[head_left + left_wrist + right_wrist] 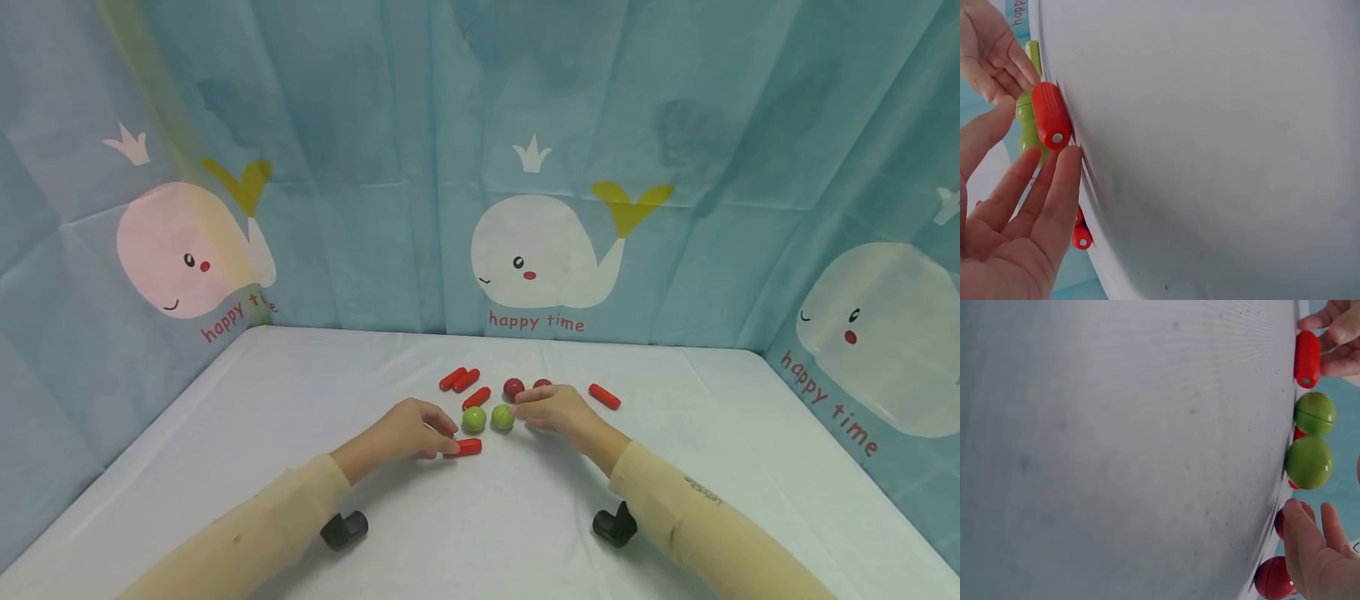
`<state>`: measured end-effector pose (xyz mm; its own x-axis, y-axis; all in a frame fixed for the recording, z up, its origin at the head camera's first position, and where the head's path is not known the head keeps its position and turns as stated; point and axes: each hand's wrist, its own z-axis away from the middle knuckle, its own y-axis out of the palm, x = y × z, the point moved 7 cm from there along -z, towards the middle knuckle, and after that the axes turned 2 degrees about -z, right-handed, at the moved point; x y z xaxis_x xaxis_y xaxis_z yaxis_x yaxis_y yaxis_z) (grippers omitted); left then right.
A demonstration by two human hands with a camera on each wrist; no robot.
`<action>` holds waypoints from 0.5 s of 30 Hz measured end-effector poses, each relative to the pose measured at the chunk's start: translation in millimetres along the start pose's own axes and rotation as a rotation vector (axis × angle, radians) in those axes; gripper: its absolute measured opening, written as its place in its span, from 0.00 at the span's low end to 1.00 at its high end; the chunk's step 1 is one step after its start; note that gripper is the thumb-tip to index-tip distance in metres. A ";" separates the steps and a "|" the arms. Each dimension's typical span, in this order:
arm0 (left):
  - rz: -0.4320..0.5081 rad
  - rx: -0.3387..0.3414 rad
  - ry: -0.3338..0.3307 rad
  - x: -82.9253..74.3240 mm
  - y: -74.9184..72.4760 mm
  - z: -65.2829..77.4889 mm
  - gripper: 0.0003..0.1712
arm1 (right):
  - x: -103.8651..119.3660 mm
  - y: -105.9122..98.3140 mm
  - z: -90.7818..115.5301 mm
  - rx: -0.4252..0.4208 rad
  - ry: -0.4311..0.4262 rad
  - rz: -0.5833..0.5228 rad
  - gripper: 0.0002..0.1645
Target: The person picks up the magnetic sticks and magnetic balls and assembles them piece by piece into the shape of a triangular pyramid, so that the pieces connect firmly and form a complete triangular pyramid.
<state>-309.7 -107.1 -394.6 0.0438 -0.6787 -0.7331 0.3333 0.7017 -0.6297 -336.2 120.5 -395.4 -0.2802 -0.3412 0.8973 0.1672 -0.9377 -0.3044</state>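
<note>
My left hand [405, 427] reaches to a red sausage-shaped toy [469, 447] at the near side of the group. In the left wrist view its thumb stands apart from that red toy [1049, 112], with loosely bent fingertips close at its end. Two green balls, left [474, 419] and right [503, 417], sit side by side between the hands. My right hand [558, 411] hovers by the right green ball with relaxed fingers, partly covering one dark red ball [542, 384]. Another dark red ball [513, 387] lies just behind. The right wrist view shows these fingers [1304, 537] overlapping a red ball.
Behind the green balls lie more red sausage-shaped toys: a pair [460, 380] and a single one [477, 397]. One more red toy [604, 396] rests to the right. The white table [480, 533] backs onto a blue whale-print curtain [360, 250].
</note>
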 end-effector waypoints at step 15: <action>-0.045 -0.018 -0.049 -2.0 4.9 -1.8 0.10 | 2.1 10.4 -3.0 0.015 0.026 0.016 0.21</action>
<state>-309.8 -101.9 -396.6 0.0749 -0.7193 -0.6906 0.3186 0.6735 -0.6670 -337.9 109.9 -397.6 -0.3013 -0.3578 0.8838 0.1858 -0.9312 -0.3137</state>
